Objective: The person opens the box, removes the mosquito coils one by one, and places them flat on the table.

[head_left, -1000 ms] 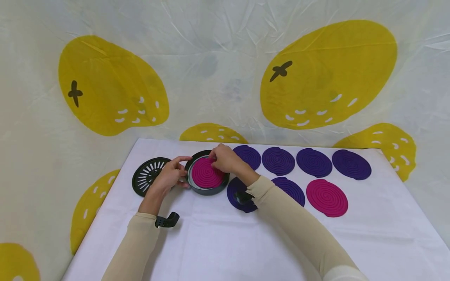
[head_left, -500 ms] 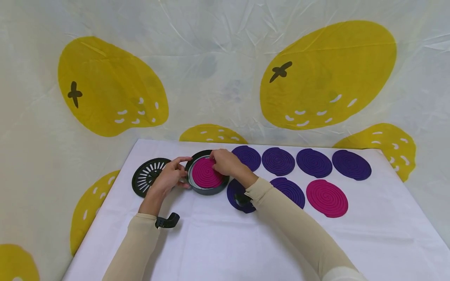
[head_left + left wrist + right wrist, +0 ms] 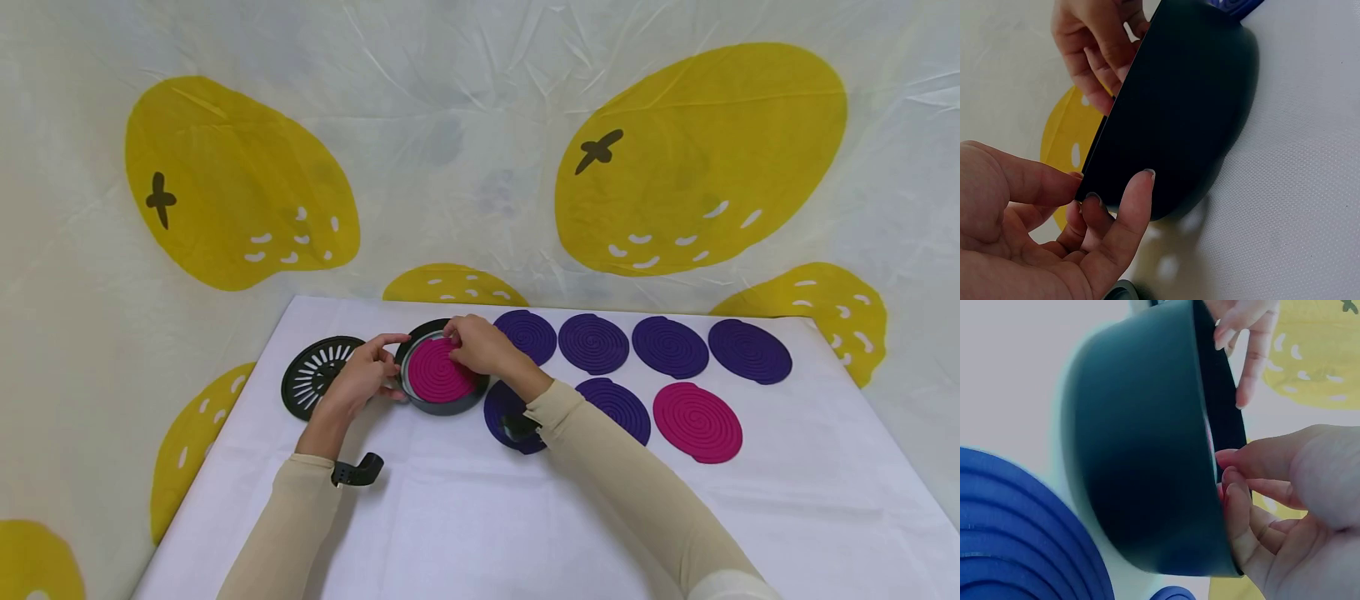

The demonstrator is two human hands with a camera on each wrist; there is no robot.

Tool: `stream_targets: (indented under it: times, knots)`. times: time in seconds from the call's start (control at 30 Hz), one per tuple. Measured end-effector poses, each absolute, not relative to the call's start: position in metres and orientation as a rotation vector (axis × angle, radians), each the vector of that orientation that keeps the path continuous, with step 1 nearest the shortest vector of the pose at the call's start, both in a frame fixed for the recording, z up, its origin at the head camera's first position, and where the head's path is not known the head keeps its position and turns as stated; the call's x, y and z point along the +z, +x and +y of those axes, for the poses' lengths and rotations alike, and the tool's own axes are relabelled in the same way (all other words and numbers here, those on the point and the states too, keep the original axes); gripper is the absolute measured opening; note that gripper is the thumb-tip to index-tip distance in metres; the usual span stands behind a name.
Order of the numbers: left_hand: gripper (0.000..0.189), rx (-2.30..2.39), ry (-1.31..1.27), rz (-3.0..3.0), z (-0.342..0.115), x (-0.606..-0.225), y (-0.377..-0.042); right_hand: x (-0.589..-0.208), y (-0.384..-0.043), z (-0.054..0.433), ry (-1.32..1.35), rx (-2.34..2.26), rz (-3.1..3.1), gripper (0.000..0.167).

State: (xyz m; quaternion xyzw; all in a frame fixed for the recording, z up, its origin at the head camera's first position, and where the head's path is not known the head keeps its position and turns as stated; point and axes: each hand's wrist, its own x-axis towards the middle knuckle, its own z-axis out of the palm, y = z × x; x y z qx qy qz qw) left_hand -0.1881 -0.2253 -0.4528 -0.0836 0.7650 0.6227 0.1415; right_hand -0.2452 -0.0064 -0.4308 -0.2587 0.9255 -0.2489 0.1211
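Observation:
A dark round tin [image 3: 442,408] with a pale inner ring stands at the back left of the table, and a pink spiral coaster [image 3: 438,371] lies within its mouth. My left hand [image 3: 362,373] grips the tin's left rim; in the left wrist view, fingers [image 3: 1138,200] spread against the dark outer wall. Reaching in from the right, my right hand [image 3: 483,343] pinches the coaster's upper right edge. In the right wrist view its fingertips [image 3: 1232,481] dip just inside the rim, where the wall hides most of the coaster.
A black slotted lid [image 3: 311,379] lies left of the tin, partly behind my left hand. Several purple spiral coasters [image 3: 670,347] and a second pink coaster [image 3: 697,422] lie in two rows to the right on the white tablecloth [image 3: 465,517]. A patterned curtain [image 3: 457,167] hangs behind.
My right hand has dipped slightly toward the tin, and the pink coaster has shifted a little toward the front. The left hand keeps its grip on the rim.

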Motion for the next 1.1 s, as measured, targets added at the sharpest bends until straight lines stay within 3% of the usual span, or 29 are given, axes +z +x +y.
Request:
stream_targets:
  times: [0.53, 1.1]
  knots:
    - [0.068, 1.816, -0.239, 2.193, -0.225, -0.454, -0.188, -0.437, -0.249, -0.009, -0.774, -0.663, 2.733, 0.035]
    - [0.067, 1.813, -0.243, 2.189, -0.226, -0.456, -0.191, -0.427, -0.259, 0.01, -0.819, -1.102, 2.476, 0.037]
